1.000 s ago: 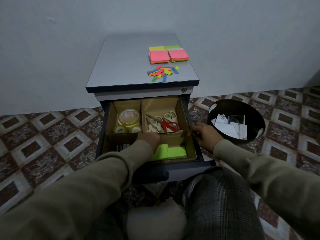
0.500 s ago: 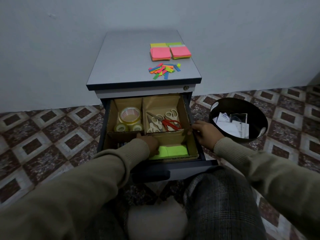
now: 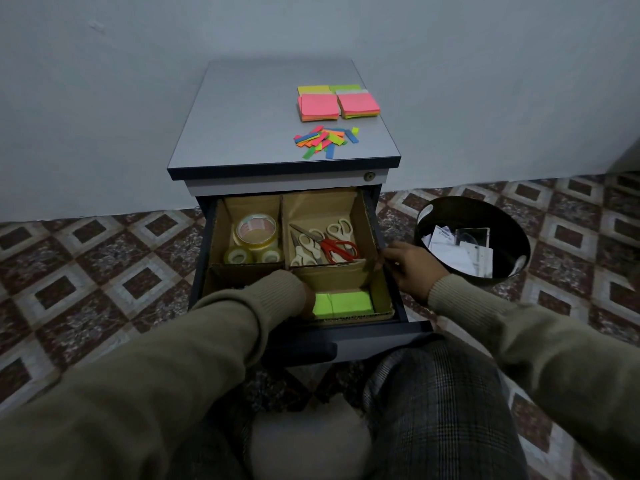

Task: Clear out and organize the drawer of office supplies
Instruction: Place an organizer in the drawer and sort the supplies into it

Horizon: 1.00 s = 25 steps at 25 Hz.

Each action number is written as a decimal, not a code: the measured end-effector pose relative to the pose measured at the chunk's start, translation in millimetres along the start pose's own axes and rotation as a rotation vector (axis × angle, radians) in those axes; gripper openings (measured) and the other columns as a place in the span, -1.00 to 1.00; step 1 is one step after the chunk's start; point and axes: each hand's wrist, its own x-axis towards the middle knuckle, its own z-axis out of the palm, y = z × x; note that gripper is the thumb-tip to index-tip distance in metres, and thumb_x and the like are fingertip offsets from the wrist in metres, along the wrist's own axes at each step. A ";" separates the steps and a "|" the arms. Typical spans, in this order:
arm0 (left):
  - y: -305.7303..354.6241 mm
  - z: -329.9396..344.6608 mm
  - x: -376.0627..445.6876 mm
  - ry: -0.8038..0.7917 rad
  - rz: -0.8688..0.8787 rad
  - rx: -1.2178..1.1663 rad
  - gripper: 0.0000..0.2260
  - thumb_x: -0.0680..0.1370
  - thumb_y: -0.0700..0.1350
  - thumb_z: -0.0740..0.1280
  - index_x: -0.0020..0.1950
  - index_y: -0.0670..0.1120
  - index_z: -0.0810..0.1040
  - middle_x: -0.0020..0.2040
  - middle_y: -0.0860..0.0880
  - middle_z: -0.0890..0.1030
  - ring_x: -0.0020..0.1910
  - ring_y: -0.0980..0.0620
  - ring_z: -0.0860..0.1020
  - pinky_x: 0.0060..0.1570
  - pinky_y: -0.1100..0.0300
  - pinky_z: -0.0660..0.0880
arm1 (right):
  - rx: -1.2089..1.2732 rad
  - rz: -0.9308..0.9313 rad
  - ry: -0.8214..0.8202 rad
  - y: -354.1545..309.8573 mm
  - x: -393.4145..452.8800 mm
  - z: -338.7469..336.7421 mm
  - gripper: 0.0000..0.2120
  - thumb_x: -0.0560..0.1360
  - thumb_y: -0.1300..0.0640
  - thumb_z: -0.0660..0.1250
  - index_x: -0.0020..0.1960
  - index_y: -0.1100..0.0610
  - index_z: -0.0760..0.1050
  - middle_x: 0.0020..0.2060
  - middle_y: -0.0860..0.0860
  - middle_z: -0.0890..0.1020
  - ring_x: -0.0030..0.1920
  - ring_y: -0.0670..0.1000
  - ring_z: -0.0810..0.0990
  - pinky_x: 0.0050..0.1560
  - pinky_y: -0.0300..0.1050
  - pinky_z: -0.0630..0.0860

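The cabinet's top drawer stands open with a cardboard organizer inside. Tape rolls fill its back left cell and several scissors the back right. Bright green sticky notes lie in the front right cell. My left hand reaches into that cell beside the green notes, almost wholly hidden by its sleeve. My right hand is at the drawer's right side, fingers pinching the organizer's right wall.
On the grey cabinet top lie pink sticky note pads and a scatter of coloured paper strips. A black bin holding papers stands on the tiled floor to the right. My knee is just below the drawer front.
My left hand has slid down from the middle divider into the front right cell, next to the green notes. My right hand stays on the organizer's right wall.
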 end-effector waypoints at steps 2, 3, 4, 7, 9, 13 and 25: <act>-0.8 -2.0 0.2 -0.045 -0.008 0.026 -0.59 0.64 0.01 0.07 0.40 -0.19 0.33 0.36 -0.17 0.38 0.31 -0.14 0.40 0.32 0.00 0.34 | -0.013 0.000 -0.006 -0.7 -0.5 -0.5 -0.74 0.53 0.30 0.20 0.18 0.20 0.53 0.08 0.14 0.52 0.07 0.14 0.51 0.03 -0.13 0.42; -0.6 -4.0 0.2 -0.068 -0.019 0.032 -0.60 0.63 -0.01 0.08 0.39 -0.20 0.34 0.35 -0.17 0.39 0.30 -0.14 0.41 0.32 -0.01 0.34 | -0.020 -0.002 -0.009 -1.1 -1.3 -0.6 -0.73 0.53 0.30 0.20 0.19 0.20 0.52 0.09 0.14 0.52 0.07 0.14 0.50 0.03 -0.15 0.40; -0.6 -5.6 0.9 -0.088 -0.038 0.025 -0.61 0.63 -0.02 0.10 0.38 -0.19 0.34 0.34 -0.17 0.40 0.28 -0.14 0.42 0.31 0.00 0.36 | -0.024 -0.005 -0.012 -1.1 -2.6 -0.8 -0.72 0.53 0.30 0.20 0.20 0.20 0.52 0.10 0.13 0.52 0.09 0.14 0.50 0.03 -0.16 0.39; 0.3 -7.1 1.5 -0.095 -0.077 -0.013 -0.59 0.61 0.04 0.13 0.38 -0.15 0.34 0.32 -0.12 0.40 0.24 -0.10 0.44 0.26 0.03 0.40 | -0.017 -0.009 -0.032 -0.6 -5.4 -1.0 -0.72 0.53 0.31 0.19 0.20 0.18 0.52 0.11 0.11 0.52 0.10 0.13 0.51 0.07 -0.17 0.38; 0.4 -7.3 3.4 -0.028 -0.051 -0.035 -0.55 0.61 0.11 0.11 0.38 -0.13 0.35 0.31 -0.09 0.41 0.25 -0.10 0.44 0.27 0.02 0.39 | -0.020 -0.003 -0.046 1.2 -5.9 0.2 -0.73 0.53 0.30 0.18 0.18 0.16 0.53 0.11 0.10 0.52 0.09 0.11 0.51 0.07 -0.18 0.39; 1.8 -14.8 5.3 0.073 -0.022 -0.006 -0.57 0.60 0.08 0.14 0.38 -0.14 0.37 0.33 -0.11 0.43 0.26 -0.09 0.44 0.28 0.00 0.40 | -0.029 0.004 -0.056 2.9 -4.1 0.7 -0.72 0.53 0.29 0.19 0.18 0.15 0.53 0.12 0.09 0.51 0.08 0.10 0.51 0.05 -0.19 0.38; 16.5 -1.5 25.5 0.137 0.168 -0.346 -0.66 0.60 -0.18 0.19 0.38 -0.14 0.41 0.35 -0.13 0.45 0.31 -0.09 0.43 0.30 0.06 0.39 | -0.050 0.063 -0.051 15.7 -3.6 1.8 -0.74 0.50 0.33 0.21 0.11 0.12 0.55 0.10 0.06 0.51 0.05 0.10 0.52 -0.01 -0.17 0.40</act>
